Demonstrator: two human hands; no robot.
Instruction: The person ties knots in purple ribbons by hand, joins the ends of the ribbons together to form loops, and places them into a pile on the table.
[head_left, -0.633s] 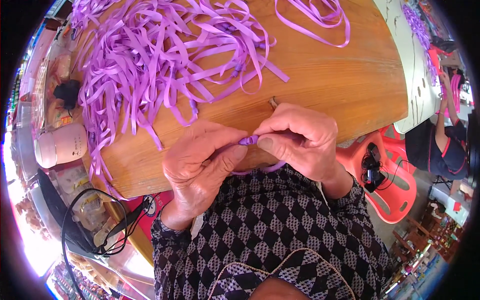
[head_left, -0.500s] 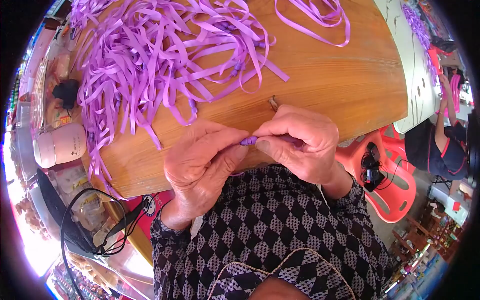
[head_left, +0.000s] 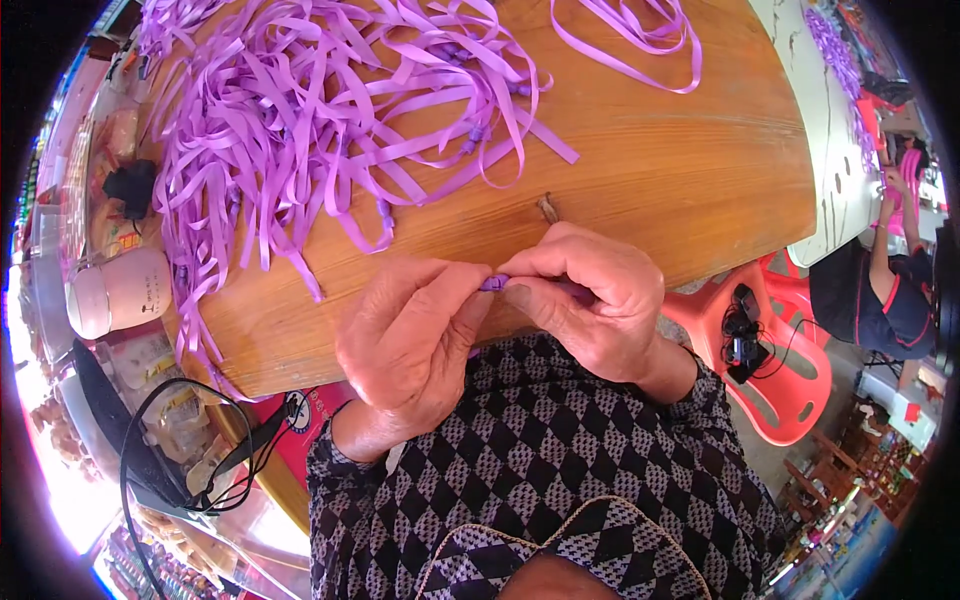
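Just beyond my chest, at the table's near edge, a small purple plastic buckle piece (head_left: 493,284) sits between my fingertips. My left hand (head_left: 408,335) pinches its left end with thumb and forefinger. From the other side, my right hand (head_left: 592,300) pinches the right end, and a bit of purple shows under its fingers. Most of the piece is covered by the fingers, so I cannot tell how its parts join. Beyond my left hand lies a big tangled heap of purple ribbon straps (head_left: 255,140), with darker purple buckles on some.
The wooden table (head_left: 690,170) holds a separate purple strap loop (head_left: 683,89) at the far right and a small brown object (head_left: 547,207). A pinkish jar (head_left: 125,292) stands left. At right, a red plastic stool (head_left: 795,395) bears a black corded device (head_left: 742,340); a person (head_left: 870,305) sits beyond.
Both hands have shifted slightly, the right one a little to the left, with the purple buckle piece still pinched between them. The heap of straps lies as before.
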